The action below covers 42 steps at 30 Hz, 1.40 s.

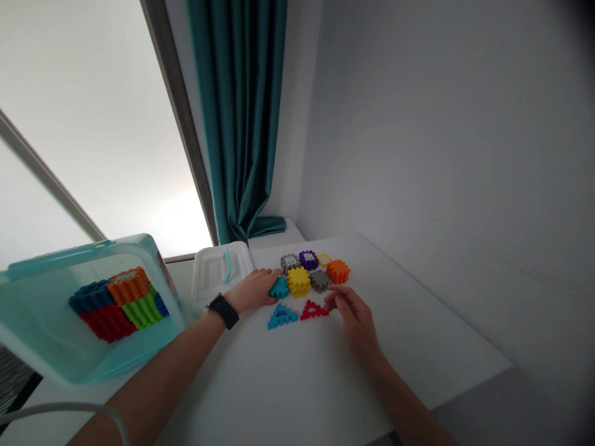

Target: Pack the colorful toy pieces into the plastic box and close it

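Note:
My left hand (pixel 255 289), with a dark watch on its wrist, rests on the table around a blue notched block (pixel 279 287), fingers on its far side and thumb on the near side. A yellow block (pixel 298 282) stands right beside it. My right hand (pixel 357 317) hovers with loosely bent fingers, nothing visible in them. Its fingertips are close to a red triangular piece (pixel 313 310) and a dark grey flat piece (pixel 320 281). Left of the red piece lies a blue triangular piece (pixel 282 316).
Behind are a grey block (pixel 289 262), a purple block (pixel 308 259), a yellow ring-like piece (pixel 324 258) and an orange block (pixel 338 271). At left, a teal-tinted bin (pixel 41 334) holds stacked coloured pieces, with a white lid (pixel 209 272) beside it. A wall borders the right.

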### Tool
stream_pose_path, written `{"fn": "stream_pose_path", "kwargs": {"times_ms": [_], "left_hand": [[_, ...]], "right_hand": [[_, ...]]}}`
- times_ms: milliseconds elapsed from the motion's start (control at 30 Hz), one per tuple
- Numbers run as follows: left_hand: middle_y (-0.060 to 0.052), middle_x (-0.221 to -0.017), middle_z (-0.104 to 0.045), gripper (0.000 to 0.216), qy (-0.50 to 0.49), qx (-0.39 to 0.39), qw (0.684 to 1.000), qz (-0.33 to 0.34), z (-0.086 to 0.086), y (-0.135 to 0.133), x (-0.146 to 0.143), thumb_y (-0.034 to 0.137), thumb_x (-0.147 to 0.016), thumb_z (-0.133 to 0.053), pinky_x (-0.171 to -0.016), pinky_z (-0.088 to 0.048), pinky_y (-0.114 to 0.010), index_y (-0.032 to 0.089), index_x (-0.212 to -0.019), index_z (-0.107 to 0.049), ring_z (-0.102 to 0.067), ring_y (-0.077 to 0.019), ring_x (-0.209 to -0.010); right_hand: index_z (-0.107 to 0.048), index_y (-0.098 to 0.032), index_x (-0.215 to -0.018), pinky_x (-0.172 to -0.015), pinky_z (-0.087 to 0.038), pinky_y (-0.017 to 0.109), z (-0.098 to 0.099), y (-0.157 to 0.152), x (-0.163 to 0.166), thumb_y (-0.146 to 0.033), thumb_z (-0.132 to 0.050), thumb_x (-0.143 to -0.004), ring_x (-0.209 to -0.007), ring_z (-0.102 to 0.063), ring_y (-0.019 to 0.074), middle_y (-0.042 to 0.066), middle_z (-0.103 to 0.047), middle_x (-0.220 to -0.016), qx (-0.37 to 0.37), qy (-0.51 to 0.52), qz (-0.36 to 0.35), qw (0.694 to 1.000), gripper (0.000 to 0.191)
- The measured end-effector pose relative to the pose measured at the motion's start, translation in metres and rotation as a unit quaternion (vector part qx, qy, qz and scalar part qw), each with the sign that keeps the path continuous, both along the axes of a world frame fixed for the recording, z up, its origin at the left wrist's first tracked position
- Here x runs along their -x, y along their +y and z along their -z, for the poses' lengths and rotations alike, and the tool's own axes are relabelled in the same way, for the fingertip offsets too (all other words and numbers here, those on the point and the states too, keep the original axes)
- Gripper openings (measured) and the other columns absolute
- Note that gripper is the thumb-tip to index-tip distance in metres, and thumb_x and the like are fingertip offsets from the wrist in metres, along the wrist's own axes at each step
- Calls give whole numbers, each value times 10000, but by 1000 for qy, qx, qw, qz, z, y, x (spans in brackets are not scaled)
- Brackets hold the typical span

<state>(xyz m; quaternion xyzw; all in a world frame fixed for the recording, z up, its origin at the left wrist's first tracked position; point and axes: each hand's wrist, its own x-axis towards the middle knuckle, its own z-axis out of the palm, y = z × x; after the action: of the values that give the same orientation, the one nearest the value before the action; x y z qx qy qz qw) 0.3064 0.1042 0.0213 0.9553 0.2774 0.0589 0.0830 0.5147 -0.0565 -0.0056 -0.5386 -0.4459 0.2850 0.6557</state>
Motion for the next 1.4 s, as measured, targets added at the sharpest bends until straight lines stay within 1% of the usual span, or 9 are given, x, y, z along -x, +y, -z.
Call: {"fn": "stream_pose_path", "kwargs": {"times_ms": [367,533,667,833,933,1067,1167,1267,1400], "left_hand": [[-128,-1119,-664,594,-64,30,997,-21,-19,-13,16,283,-771,-704,-875,-487,-377,182,-1295,-445,-654,-308,-1036],[-102,-1064,-673,607,-87,95,991,-24,-35,-28,34,322,-771,-706,-826,-495,-363,200,-1296,-427,-663,-288,-975],[-61,-1004,-683,635,-93,135,986,-27,-49,-44,53,325,-754,-722,-794,-496,-346,214,-1303,-423,-666,-253,-894],[-36,-954,-682,634,-107,181,977,-26,-61,-62,84,307,-752,-731,-749,-498,-324,221,-1308,-439,-661,-219,-824],[-42,-976,-679,658,-124,188,974,-31,-64,-73,104,317,-737,-751,-786,-500,-339,223,-1313,-449,-658,-225,-863],[-47,-1022,-677,668,-141,229,962,-44,-66,-87,132,329,-734,-765,-755,-504,-318,232,-1319,-459,-653,-215,-867],[-20,-960,-679,587,-147,274,949,-59,-66,-98,154,350,-781,-734,-703,-495,-290,229,-1294,-478,-644,-186,-797],[-14,-941,-674,461,-160,298,937,-83,-61,-108,177,379,-849,-671,-702,-496,-288,227,-1254,-512,-642,-183,-804],[-59,-1140,-646,510,-219,235,941,-104,-41,-121,197,356,-815,-719,-855,-507,-355,234,-1268,-519,-622,-229,-1003]], "right_hand": [[-631,-202,-1060,-685,-515,344,0,0,0,-431,-557,-904,-721,-608,188,35,-653,-805,-3,-17,19,1000,288],[-626,-215,-1063,-730,-532,356,-7,-4,20,-342,-493,-945,-756,-635,201,48,-672,-827,-16,-146,8,989,218],[-629,-239,-1141,-883,-540,424,-15,-4,50,-224,-484,-936,-960,-654,246,100,-680,-1025,-81,-334,-47,938,251],[-475,-263,-1402,-1076,-442,528,-24,5,86,-132,-517,-895,-1298,-492,292,122,-543,-1382,-161,-499,-120,843,525],[-439,-259,-1432,-1085,-438,517,-27,11,104,-118,-508,-905,-1312,-483,283,115,-547,-1396,-190,-535,-152,809,549],[-496,-242,-1366,-1027,-474,469,-29,18,128,-108,-485,-926,-1229,-553,268,114,-620,-1299,-222,-541,-196,787,459],[-534,-235,-1294,-1005,-474,453,-31,22,147,-81,-502,-902,-1187,-575,262,107,-645,-1245,-225,-533,-233,782,423],[-546,-234,-1250,-991,-470,466,-30,26,164,-87,-564,-859,-1134,-594,267,103,-651,-1213,-191,-507,-260,799,418],[-557,-239,-1195,-982,-465,466,-25,32,179,-122,-636,-809,-1080,-611,264,85,-667,-1143,-143,-445,-290,835,410]]}}
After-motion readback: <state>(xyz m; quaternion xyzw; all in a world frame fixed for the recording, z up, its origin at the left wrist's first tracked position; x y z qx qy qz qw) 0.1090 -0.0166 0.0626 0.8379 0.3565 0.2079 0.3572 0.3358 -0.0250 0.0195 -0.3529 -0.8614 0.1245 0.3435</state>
